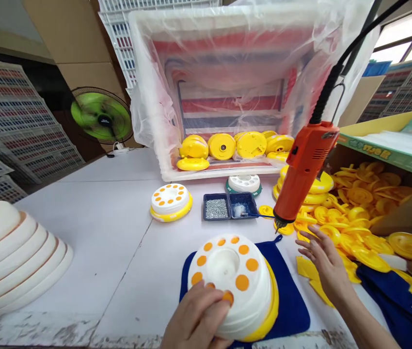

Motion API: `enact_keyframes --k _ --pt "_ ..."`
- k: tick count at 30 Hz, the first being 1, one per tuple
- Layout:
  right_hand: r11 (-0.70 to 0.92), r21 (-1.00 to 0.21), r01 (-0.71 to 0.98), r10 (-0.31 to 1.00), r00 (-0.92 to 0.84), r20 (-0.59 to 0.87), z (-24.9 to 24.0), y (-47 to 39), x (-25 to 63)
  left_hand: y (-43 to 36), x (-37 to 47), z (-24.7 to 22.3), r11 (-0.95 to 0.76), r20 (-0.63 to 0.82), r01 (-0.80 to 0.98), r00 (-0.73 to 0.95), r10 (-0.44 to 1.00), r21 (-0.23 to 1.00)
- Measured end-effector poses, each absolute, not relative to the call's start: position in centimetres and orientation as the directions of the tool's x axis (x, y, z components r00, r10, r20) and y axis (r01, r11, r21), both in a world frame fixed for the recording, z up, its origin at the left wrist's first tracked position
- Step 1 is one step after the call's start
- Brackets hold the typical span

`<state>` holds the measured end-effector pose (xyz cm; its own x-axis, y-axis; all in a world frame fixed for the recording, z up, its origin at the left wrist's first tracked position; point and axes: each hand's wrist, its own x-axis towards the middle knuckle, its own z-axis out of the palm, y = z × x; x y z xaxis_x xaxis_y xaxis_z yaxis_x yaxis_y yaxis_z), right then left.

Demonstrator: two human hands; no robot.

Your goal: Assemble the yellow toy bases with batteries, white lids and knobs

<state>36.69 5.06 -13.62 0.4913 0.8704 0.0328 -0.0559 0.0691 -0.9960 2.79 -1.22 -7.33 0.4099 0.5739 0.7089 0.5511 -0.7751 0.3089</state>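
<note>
My left hand (200, 315) grips the near-left edge of a round white part with orange dots (228, 271), its fingers curled over the rim. A yellow base (272, 310) shows under the white part, and both rest on a dark blue cloth (289, 291). To the right, my right hand (324, 261) is held with fingers spread and nothing in it, beside loose yellow parts (360, 242). An orange electric screwdriver (302, 169) hangs bit-down above the cloth's far edge, just up and left of that hand.
A two-part dark tray (216, 220) holds small metal pieces and a whitish lump. Another white and yellow unit (171, 201) sits left of it. Behind stands a plastic-lined crate (206, 177) with yellow round units. Stacked white shells (20, 257) stand at left, near a green fan (100, 116).
</note>
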Motion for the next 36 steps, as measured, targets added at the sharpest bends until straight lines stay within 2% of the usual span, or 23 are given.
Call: enact_keyframes --k 2,6,11,15,17,20,22,24,28,31,33,36 --pt "0.073 -0.997 -0.01 0.875 0.481 0.059 -13.6 3.5 36.7 0.0 3.5 -7.6 -0.846 0.688 0.494 0.545 0.48 0.2" --pt "0.044 -0.998 0.05 0.887 0.458 0.062 -13.9 1.4 36.4 1.1 4.3 -8.1 -0.881 0.621 0.443 0.647 0.442 0.166" --pt "0.025 -0.997 0.074 0.908 0.416 0.054 -14.0 0.7 35.4 0.7 4.4 -10.3 -0.857 0.619 0.493 0.629 0.47 0.15" --pt "0.079 -0.993 0.087 0.928 0.359 0.105 -13.8 0.5 34.2 -0.3 3.8 -11.5 -0.806 0.621 0.58 0.592 0.515 0.116" --pt "0.121 -0.986 0.118 0.934 0.323 0.153 -13.6 0.4 33.5 -0.9 3.6 -11.0 -0.758 0.623 0.621 0.518 0.586 0.197" --pt "0.17 -0.967 0.191 0.946 0.243 0.214 -13.2 0.5 32.4 -1.5 4.1 -8.9 -0.54 0.549 0.672 0.231 0.803 0.507" --pt "0.189 -0.955 0.23 0.953 0.192 0.235 -12.9 1.0 31.7 -1.3 4.7 -7.4 -0.34 0.403 0.623 0.044 0.914 0.704" --pt "0.197 -0.948 0.251 0.961 0.143 0.237 -12.6 1.7 31.1 -0.5 5.5 -6.6 -0.148 0.214 0.544 -0.06 0.975 0.826" --pt "0.176 -0.944 0.278 0.984 -0.011 0.18 -13.0 1.9 30.1 2.0 6.5 -7.3 0.075 -0.037 0.473 -0.089 0.995 0.878" --pt "0.16 -0.936 0.315 0.987 -0.065 0.146 -13.8 0.9 29.9 3.4 6.4 -8.2 0.11 -0.155 0.5 0.049 0.987 0.859" --pt "0.166 -0.919 0.358 0.986 -0.028 0.167 -14.1 0.3 29.9 3.6 5.8 -8.3 0.118 -0.2 0.501 0.114 0.973 0.858" --pt "0.203 -0.898 0.39 0.975 0.005 0.223 -14.2 0.1 29.8 3.6 5.3 -8.1 0.128 -0.19 0.463 0.088 0.978 0.877"
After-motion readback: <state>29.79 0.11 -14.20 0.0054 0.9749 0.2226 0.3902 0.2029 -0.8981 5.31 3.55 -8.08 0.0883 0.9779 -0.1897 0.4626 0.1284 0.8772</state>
